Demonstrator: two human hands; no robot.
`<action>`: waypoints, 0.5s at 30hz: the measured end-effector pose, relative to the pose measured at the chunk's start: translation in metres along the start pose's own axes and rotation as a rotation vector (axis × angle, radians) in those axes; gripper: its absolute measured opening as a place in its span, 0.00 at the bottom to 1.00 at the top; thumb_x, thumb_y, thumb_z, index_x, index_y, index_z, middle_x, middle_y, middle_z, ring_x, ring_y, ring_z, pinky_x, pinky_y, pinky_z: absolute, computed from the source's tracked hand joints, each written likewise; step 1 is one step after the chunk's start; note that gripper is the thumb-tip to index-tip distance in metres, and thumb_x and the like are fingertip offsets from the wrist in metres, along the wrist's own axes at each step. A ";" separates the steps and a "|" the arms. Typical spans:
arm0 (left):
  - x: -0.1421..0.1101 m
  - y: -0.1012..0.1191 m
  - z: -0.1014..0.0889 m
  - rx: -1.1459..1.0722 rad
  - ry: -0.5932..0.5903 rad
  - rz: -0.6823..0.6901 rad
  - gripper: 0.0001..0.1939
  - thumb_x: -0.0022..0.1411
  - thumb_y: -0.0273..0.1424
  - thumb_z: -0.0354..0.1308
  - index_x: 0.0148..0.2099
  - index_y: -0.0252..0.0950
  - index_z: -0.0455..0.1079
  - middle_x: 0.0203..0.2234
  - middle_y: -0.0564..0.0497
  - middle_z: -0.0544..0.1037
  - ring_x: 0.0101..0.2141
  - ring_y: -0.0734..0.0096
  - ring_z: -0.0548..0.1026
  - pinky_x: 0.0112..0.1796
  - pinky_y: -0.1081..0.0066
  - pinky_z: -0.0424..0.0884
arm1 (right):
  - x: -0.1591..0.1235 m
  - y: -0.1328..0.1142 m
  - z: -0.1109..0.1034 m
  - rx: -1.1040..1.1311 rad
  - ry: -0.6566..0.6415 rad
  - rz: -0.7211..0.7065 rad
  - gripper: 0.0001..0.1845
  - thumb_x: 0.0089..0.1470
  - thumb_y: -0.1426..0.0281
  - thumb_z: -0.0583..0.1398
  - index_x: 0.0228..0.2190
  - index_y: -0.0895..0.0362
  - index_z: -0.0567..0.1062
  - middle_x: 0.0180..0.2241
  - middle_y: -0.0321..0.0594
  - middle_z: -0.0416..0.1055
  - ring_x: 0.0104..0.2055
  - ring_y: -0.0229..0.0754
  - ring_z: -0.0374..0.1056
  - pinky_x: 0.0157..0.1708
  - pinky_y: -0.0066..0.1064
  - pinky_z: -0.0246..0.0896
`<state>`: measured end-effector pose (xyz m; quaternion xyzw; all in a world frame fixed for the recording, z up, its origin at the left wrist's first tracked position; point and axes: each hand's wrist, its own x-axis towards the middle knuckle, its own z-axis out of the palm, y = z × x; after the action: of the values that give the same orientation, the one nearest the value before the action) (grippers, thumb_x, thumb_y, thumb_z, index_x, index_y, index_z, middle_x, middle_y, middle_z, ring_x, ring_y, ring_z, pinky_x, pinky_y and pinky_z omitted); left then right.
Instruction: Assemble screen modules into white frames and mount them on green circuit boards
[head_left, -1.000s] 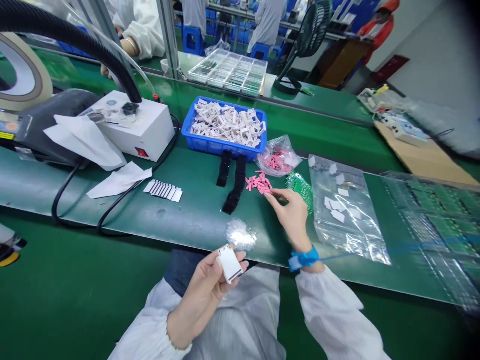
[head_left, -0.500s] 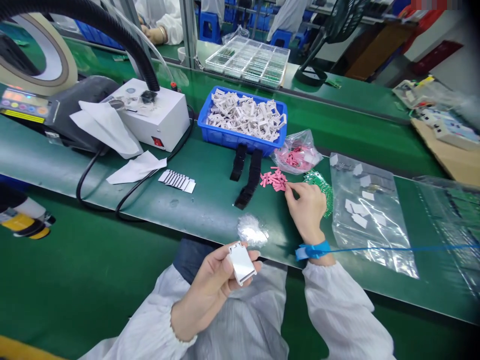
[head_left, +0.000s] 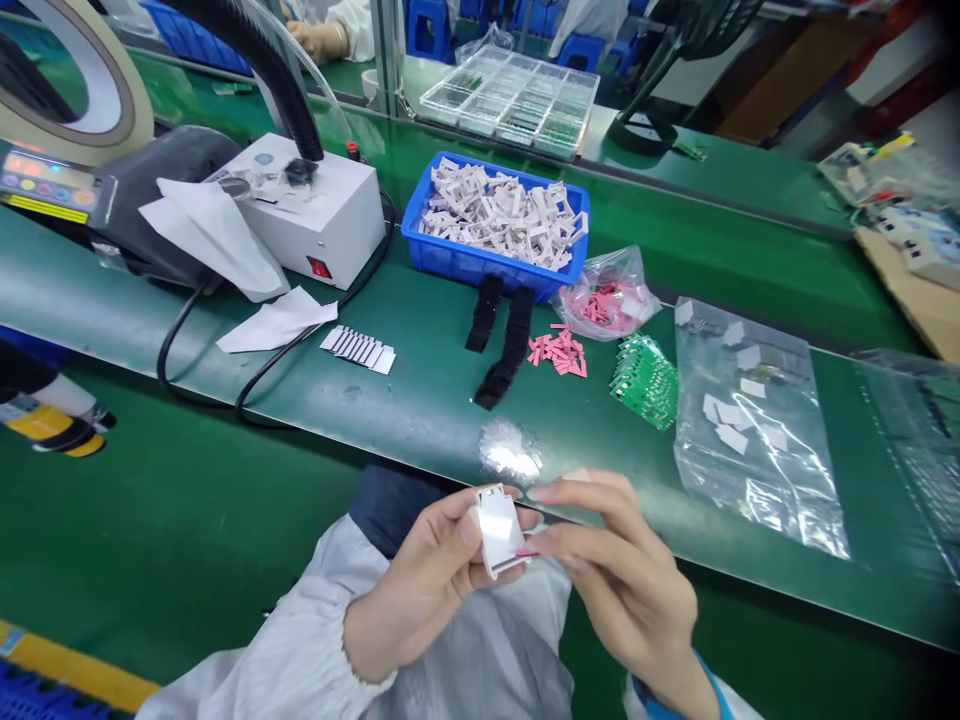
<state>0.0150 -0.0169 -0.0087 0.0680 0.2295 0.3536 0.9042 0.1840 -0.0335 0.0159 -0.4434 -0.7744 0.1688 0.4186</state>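
My left hand (head_left: pixel 424 570) grips a small white plastic housing (head_left: pixel 498 528) between thumb and fingers, its flat face turned up. Close against the housing's lower right edge, my right hand (head_left: pixel 626 570) pinches a small pink strip (head_left: pixel 526 552). Both hands are over my lap, at the bench's near edge. Just beyond them lies a little heap of clear, shiny pieces (head_left: pixel 510 450). Farther back is a pile of pink strips (head_left: pixel 559 352), with a stack of green circuit boards (head_left: pixel 646 382) to its right.
A blue bin (head_left: pixel 495 262) of white plastic parts stands at the back, beside a bag of pink strips (head_left: pixel 607 295). Clear bags (head_left: pixel 757 430) lie to the right. White labels (head_left: pixel 358 350), a white box (head_left: pixel 315 215) and a black cable are on the left. Another person's hand (head_left: pixel 322 40) shows beyond.
My right hand has come from the pink pile to the white housing, bringing a pink strip. My left hand still holds the housing. The view has shifted slightly.
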 end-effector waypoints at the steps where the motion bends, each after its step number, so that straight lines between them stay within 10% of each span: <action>1: -0.001 -0.001 0.000 0.003 0.001 -0.004 0.14 0.54 0.36 0.63 0.43 0.38 0.75 0.36 0.52 0.82 0.35 0.77 0.79 0.36 0.79 0.75 | 0.000 0.001 0.000 0.018 0.008 0.006 0.12 0.54 0.80 0.53 0.36 0.56 0.73 0.42 0.41 0.67 0.45 0.39 0.63 0.43 0.33 0.60; 15: -0.007 -0.004 0.011 -0.030 -0.026 -0.003 0.13 0.55 0.35 0.63 0.41 0.35 0.76 0.33 0.52 0.81 0.31 0.82 0.76 0.34 0.82 0.71 | -0.001 -0.013 -0.002 -0.442 0.060 -0.188 0.11 0.55 0.74 0.54 0.31 0.52 0.77 0.34 0.37 0.75 0.41 0.41 0.63 0.39 0.35 0.52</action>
<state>0.0181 -0.0237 0.0022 0.0587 0.2125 0.3548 0.9086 0.1788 -0.0413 0.0246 -0.4549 -0.8176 -0.0576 0.3481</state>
